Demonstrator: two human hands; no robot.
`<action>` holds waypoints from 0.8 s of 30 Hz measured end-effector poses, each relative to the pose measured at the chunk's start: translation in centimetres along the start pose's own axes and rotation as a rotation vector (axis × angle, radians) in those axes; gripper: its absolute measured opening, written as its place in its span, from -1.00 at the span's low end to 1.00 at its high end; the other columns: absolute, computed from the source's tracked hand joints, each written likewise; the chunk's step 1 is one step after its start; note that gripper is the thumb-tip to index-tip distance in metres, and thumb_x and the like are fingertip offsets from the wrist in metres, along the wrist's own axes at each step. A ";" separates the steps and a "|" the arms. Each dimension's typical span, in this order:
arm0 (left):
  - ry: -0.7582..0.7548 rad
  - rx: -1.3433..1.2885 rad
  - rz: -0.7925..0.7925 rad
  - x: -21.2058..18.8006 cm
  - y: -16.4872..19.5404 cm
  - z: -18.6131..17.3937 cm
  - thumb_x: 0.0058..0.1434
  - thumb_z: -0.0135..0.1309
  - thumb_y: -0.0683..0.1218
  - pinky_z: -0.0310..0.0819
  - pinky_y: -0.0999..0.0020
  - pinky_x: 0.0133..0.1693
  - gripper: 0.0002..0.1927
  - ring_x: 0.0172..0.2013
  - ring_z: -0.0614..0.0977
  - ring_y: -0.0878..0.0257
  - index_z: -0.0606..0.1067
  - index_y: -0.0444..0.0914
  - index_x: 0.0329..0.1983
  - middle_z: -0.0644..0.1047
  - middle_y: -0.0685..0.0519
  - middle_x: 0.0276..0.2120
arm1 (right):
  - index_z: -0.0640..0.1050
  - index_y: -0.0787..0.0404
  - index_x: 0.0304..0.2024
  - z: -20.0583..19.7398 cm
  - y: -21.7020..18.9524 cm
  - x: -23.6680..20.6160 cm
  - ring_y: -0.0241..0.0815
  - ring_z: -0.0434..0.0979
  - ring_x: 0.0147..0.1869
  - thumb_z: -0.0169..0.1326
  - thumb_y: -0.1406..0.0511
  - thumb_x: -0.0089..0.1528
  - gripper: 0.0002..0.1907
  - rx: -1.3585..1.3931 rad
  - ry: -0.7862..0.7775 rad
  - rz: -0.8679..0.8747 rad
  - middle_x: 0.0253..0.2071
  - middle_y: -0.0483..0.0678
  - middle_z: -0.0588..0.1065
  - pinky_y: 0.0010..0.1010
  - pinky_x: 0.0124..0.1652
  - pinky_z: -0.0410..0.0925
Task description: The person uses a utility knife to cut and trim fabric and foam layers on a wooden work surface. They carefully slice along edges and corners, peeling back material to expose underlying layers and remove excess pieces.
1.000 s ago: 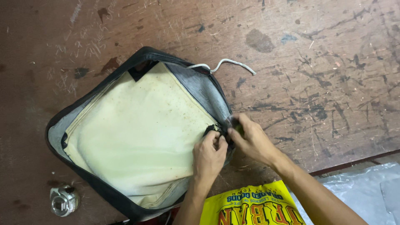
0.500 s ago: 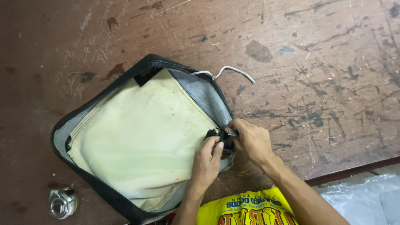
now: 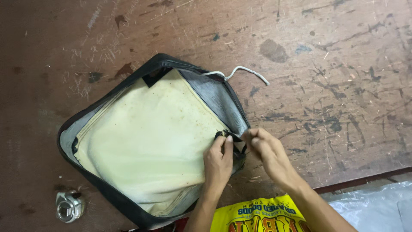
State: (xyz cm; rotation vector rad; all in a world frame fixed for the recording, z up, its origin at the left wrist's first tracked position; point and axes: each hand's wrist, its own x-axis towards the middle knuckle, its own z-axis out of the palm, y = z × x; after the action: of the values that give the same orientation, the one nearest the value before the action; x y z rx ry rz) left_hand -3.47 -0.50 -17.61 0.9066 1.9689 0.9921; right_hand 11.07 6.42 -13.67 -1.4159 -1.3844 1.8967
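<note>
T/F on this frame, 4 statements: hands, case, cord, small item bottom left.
1. Both hands, left hand and right hand, meet at the right corner of the black fabric case. True.
2. The case is zipped fully shut. False: it lies open, showing a stained cream cushion.
3. A white cord lies on the brown table by the case's upper edge. True.
4. The small clear glass jar sits inside the case. False: it stands on the table outside its lower left edge.
</note>
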 end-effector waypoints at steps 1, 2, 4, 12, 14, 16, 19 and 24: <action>0.010 -0.012 -0.021 -0.1 0.2 -0.2 0.39 0.01 0.00 0.39 0.13 -0.44 -0.69 -0.58 0.54 -0.02 0.50 -0.33 -0.36 0.50 -0.15 -0.59 | 0.55 0.28 -0.04 0.3 0.0 -0.1 -0.36 0.24 -0.42 -0.14 0.30 0.34 -0.71 0.026 -0.016 0.050 -0.46 -0.17 0.32 -0.47 -0.40 0.19; 0.012 -0.048 -0.041 -0.1 0.4 -0.3 0.36 0.03 -0.01 0.43 0.17 -0.44 -0.71 -0.57 0.58 0.05 0.51 -0.33 -0.36 0.53 -0.12 -0.58 | 0.54 0.28 -0.05 0.6 0.0 0.0 -0.38 0.27 -0.43 -0.10 0.31 0.33 -0.75 0.076 -0.058 0.043 -0.46 -0.19 0.35 -0.48 -0.42 0.22; 0.019 -0.120 -0.083 -0.1 0.6 -0.3 0.32 0.07 -0.03 0.49 0.25 -0.45 -0.75 -0.56 0.65 0.18 0.53 -0.31 -0.35 0.59 -0.06 -0.58 | 0.51 0.29 -0.07 1.2 -0.2 0.2 -0.41 0.33 -0.45 -0.02 0.32 0.31 -0.80 0.175 -0.145 0.032 -0.47 -0.22 0.42 -0.49 -0.45 0.27; -0.094 -0.122 0.015 0.1 -1.0 -0.7 0.33 0.09 -0.08 0.42 0.33 -0.44 -0.81 -0.53 0.55 0.31 0.52 -0.32 -0.30 0.54 0.00 -0.54 | 0.58 0.29 -0.30 1.4 -1.1 2.4 -0.29 0.34 -0.58 0.17 0.29 0.21 -0.85 -0.479 -0.014 -0.249 -0.62 -0.03 0.43 -0.39 -0.53 0.28; -0.156 -0.165 -0.005 0.4 -1.7 -1.0 0.35 0.08 -0.09 0.37 0.36 -0.46 -0.80 -0.53 0.48 0.36 0.52 -0.32 -0.33 0.50 0.04 -0.57 | 0.57 0.29 -0.32 1.1 -1.2 2.6 -0.22 0.43 -0.58 0.19 0.29 0.19 -0.84 -0.524 -0.035 -0.278 -0.58 0.03 0.48 -0.35 -0.50 0.34; -0.232 -0.233 -0.037 0.5 -2.3 -1.2 0.38 0.08 -0.08 0.30 0.40 -0.47 -0.77 -0.53 0.41 0.42 0.50 -0.32 -0.35 0.46 0.10 -0.58 | 0.57 0.31 -0.31 0.9 -1.3 2.7 -0.16 0.52 -0.52 0.20 0.31 0.18 -0.84 -0.510 -0.061 -0.319 -0.50 0.06 0.52 -0.30 -0.46 0.39; -0.245 -0.293 -0.028 0.6 -2.8 -1.2 0.35 0.07 -0.10 0.35 0.46 -0.45 -0.81 -0.49 0.47 0.47 0.51 -0.31 -0.34 0.50 0.16 -0.56 | 0.53 0.33 -0.36 0.7 -1.4 2.8 0.01 0.53 -0.40 0.22 0.33 0.17 -0.83 -0.610 -0.106 -0.511 -0.44 0.11 0.50 -0.22 -0.37 0.39; -0.271 -0.354 -0.022 0.6 -2.9 -1.1 0.36 0.05 -0.11 0.36 0.47 -0.43 -0.82 -0.47 0.48 0.46 0.51 -0.33 -0.30 0.50 0.14 -0.54 | 0.53 0.33 -0.40 0.7 -1.3 3.0 0.05 0.53 -0.40 0.22 0.35 0.11 -0.85 -0.610 -0.122 -0.460 -0.45 0.11 0.49 -0.20 -0.37 0.39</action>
State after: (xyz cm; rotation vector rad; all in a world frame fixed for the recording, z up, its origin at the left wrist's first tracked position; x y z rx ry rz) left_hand -5.48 -1.64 -19.77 0.7714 1.5151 1.0985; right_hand 8.92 8.95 -13.98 -1.0776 -2.2486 1.3353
